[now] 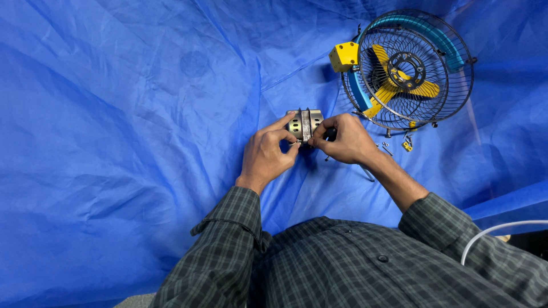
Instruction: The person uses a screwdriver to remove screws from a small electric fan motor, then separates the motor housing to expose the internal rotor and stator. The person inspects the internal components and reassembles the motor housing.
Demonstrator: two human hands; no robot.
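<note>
A small metal motor housing is steadied by the left hand while a dark-handled tool is gripped by the right hand, with both sets of fingers closed.

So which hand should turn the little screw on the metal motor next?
Probably the right hand: it grips a dark-handled tool at the metal motor, tip near the screw. The left hand steadies the motor with its fingertips.

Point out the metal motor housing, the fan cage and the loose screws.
metal motor housing (304,123), head view, on its perforated side.
fan cage (451,91), head view, on the wire grille.
loose screws (387,149), head view, on one screw lying on the blue tarp.
</note>
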